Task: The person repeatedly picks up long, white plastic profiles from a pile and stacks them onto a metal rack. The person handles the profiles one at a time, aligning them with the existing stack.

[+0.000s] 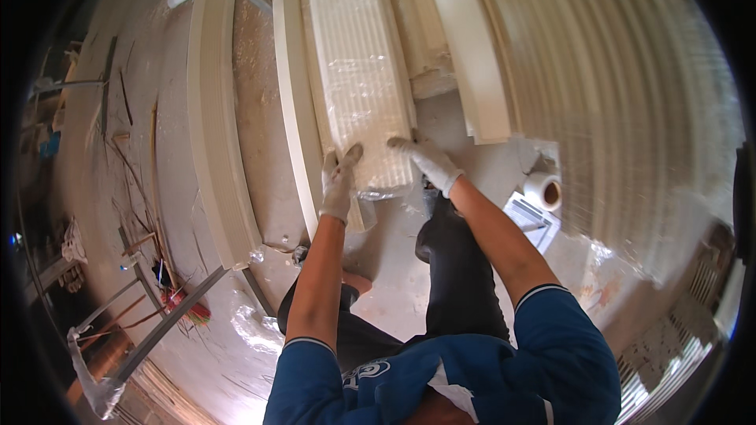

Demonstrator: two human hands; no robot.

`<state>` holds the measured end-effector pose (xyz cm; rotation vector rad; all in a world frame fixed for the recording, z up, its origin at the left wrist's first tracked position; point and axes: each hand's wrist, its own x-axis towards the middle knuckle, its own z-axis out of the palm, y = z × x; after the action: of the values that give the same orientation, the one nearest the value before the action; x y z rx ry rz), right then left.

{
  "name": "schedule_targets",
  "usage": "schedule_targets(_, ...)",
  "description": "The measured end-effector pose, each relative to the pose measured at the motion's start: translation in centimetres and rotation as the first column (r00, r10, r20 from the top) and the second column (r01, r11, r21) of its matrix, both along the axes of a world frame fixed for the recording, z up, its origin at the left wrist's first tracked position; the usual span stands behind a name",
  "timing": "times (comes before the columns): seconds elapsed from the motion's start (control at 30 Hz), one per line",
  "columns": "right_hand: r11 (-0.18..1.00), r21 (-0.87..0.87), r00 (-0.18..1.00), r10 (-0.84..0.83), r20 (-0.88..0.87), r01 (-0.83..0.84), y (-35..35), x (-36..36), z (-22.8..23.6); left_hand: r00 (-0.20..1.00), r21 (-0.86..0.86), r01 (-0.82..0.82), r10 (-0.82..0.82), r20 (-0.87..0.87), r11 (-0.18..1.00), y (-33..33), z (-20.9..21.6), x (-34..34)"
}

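A long bundle of cream ribbed panels (pixel 358 71), wrapped in clear plastic film, stretches away in front of me. My left hand (pixel 339 182), in a pale glove, grips the left edge near the bundle's close end, thumb on top. Across from it my right hand (pixel 429 162), gloved too, holds the right edge with its thumb over the top. The fingers under the edges are mostly hidden. Loose film hangs at the near end of the bundle.
Long cream panels (pixel 216 126) lie to the left, and a large ribbed stack (pixel 614 110) fills the right. A film roll (pixel 542 190) stands beside a paper sheet with a pen (pixel 531 224). Metal bars (pixel 169 323) and crumpled plastic (pixel 256 323) are at lower left.
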<state>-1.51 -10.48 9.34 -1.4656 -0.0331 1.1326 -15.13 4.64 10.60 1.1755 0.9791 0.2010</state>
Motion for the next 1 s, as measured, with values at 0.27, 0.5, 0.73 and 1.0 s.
schedule_targets(0.27, 0.998, -0.054, 0.988, -0.016, 0.155, 0.024, 0.8, 6.2, -9.3, 0.994, 0.058, 0.032, -0.026, -0.109, 0.998, 0.7, -8.3, 6.3)
schedule_targets(0.5, 0.945, -0.308, 0.863, 0.243, 0.443, -0.109, 0.4, 7.8, -8.9, 0.983, 0.295, 0.154, -0.118, -0.139, 0.943, 2.5, -11.9, 6.9)
schedule_targets(0.73, 0.718, -0.654, 0.512, 0.666, 0.542, -0.241, 0.3, 8.4, -4.4, 0.558, 0.423, 0.785, -0.217, -0.801, 0.453, 2.1, -3.3, 8.6)
schedule_targets(1.0, 0.770, -0.633, 0.446, 0.596, 0.668, -0.080, -0.2, 7.6, -5.2, 0.840, 0.670, 0.542, -0.343, -0.420, 0.507, 4.9, 0.8, 9.9)
